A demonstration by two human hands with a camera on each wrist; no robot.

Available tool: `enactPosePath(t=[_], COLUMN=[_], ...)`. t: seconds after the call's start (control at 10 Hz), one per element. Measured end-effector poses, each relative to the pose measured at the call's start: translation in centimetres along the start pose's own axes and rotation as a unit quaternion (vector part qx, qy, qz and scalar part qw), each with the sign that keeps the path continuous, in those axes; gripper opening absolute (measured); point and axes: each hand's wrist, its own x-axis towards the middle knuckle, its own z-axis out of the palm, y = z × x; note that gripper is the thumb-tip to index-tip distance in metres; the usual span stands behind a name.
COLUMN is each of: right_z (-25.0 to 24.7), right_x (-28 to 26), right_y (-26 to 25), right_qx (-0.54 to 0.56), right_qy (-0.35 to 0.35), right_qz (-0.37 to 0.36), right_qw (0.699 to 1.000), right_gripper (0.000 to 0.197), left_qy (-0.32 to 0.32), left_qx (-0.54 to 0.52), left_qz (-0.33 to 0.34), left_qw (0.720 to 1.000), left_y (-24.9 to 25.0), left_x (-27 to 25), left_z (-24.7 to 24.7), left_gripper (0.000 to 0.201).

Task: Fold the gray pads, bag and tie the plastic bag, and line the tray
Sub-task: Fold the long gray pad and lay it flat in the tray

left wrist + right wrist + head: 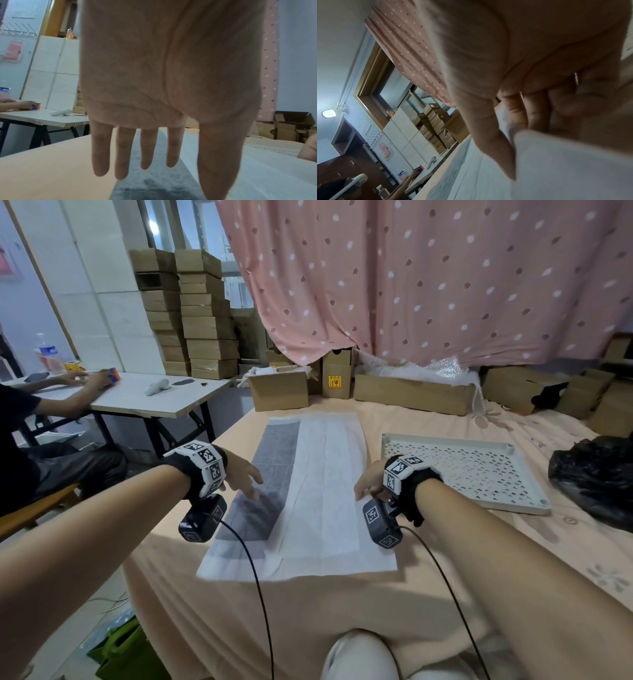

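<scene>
A long pad (pixel 318 491) lies flat on the peach cloth. Its white side is folded over most of it, and a gray strip (pixel 274 460) shows along the left. My left hand (pixel 248 479) has straight, spread fingers just over the gray strip (pixel 154 186); whether they touch it I cannot tell. My right hand (pixel 366 486) is at the pad's right edge, and its thumb and fingers (pixel 520 112) pinch the white edge (pixel 556 162). A white perforated tray (pixel 462 470) lies to the right, with a crumpled black plastic bag (pixel 596 474) beyond it.
Open cardboard boxes (pixel 411 392) line the back under a pink dotted curtain (pixel 428 278). Taller box stacks (pixel 202 316) stand at the back left. A person sits at a white side table (pixel 144 397) on the left. Wrist-camera cables hang over the front edge.
</scene>
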Motion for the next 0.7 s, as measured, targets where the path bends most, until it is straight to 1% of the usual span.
enactPosePath(t=[0.1,0.2,0.3,0.4,0.5,0.6,0.7], right_z=[-0.1,-0.2,0.4,0.8,1.9,2.6,2.9], right_x=[0.0,0.8,2.5,3.1,1.9,2.4,2.8], right_y=[0.8,1.1,0.7,0.1,-0.9,-0.7,-1.9], right_qx=[0.058,0.106,0.142,0.173,0.074,-0.011,-0.017], right_qy=[-0.050,0.001,0.073,0.090,0.122,0.151,0.213], right_qz=[0.021,0.013,-0.022,-0.039,-0.021,-0.019,-0.027], right_qw=[0.997,0.994,0.987,0.980,0.990,0.988,0.976], right_gripper=[0.044,0.032,0.017,0.020,0.028,0.014,0.040], left_qy=[-0.021,-0.054,-0.056,-0.058,-0.046,-0.046,-0.055], left_qx=[0.088,0.120,0.109,0.117,0.104,0.100,0.104], left_qz=[0.027,0.035,0.024,0.014,0.026,0.031,0.029], left_qw=[0.996,0.991,0.992,0.991,0.993,0.993,0.993], left_y=[1.5,1.6,0.2,-0.9,-1.9,-2.1,-1.9], left_x=[0.6,0.9,1.1,1.1,1.3,1.5,1.3], left_z=[0.6,1.1,1.4,1.9,2.9,3.1,3.2], left_gripper=[0.063,0.052,0.059,0.066,0.068,0.069,0.068])
